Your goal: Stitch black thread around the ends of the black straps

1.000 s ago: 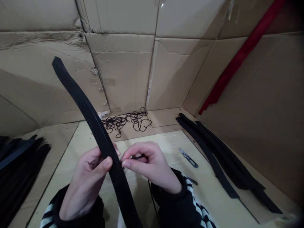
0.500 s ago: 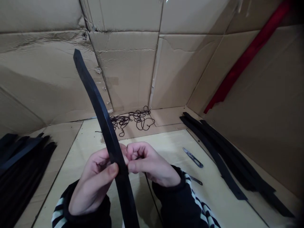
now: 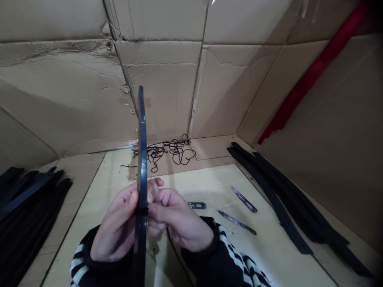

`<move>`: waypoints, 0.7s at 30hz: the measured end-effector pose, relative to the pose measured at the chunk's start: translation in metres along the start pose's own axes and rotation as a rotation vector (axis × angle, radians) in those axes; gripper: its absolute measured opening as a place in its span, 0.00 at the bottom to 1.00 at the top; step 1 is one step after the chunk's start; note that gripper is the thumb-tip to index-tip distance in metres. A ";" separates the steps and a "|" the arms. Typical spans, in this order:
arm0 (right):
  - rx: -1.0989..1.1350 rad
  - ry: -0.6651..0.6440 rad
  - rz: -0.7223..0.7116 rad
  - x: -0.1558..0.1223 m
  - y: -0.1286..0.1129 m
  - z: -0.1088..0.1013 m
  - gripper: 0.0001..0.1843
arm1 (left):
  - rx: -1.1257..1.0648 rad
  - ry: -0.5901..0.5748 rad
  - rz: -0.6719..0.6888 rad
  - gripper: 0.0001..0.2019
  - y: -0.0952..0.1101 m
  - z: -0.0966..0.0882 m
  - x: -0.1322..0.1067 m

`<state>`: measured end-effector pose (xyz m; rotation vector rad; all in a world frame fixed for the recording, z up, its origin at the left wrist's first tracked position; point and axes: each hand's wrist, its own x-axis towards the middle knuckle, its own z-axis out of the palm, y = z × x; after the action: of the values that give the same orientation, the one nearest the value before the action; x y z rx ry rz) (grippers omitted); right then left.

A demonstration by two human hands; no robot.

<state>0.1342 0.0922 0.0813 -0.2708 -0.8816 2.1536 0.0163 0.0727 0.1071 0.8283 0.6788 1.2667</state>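
Observation:
A long black strip (image 3: 142,139) stands nearly upright, its narrow edge turned toward me. My left hand (image 3: 118,217) is closed around its middle, thumb on the near left side. Pressed against the strip's right side, my right hand (image 3: 172,215) has its thumb and fingers pinched together beside a thin dark wrap (image 3: 141,211) crossing the strip. A black cord (image 3: 178,255) runs down from under that hand. The fingertips partly hide what is pinched there.
Tangled black cord (image 3: 155,151) lies at the back by the cardboard wall (image 3: 164,87). Thread snips (image 3: 243,199), a second pair (image 3: 197,205) and a slim blade (image 3: 236,222) lie to the right. Black strips are piled left (image 3: 32,199) and right (image 3: 284,199). A red band (image 3: 311,75) hangs on the right wall.
The strip has turned from its broad face to its narrow edge and become more upright, its top moving right and down. Both hands turned with it, uncovering the slim blade and second snips.

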 end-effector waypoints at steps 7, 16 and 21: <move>0.035 -0.017 -0.100 -0.002 0.009 0.007 0.18 | 0.018 -0.057 -0.002 0.16 0.000 0.001 -0.003; -0.175 0.030 -0.149 -0.010 0.003 0.003 0.18 | 0.221 -0.082 0.024 0.18 -0.001 0.000 -0.007; -0.281 0.102 -0.188 -0.019 -0.021 0.003 0.15 | 0.324 0.096 0.065 0.21 -0.011 -0.003 0.002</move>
<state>0.1582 0.0860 0.0961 -0.4166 -1.1058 1.8261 0.0200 0.0738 0.0965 1.0654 0.9571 1.2792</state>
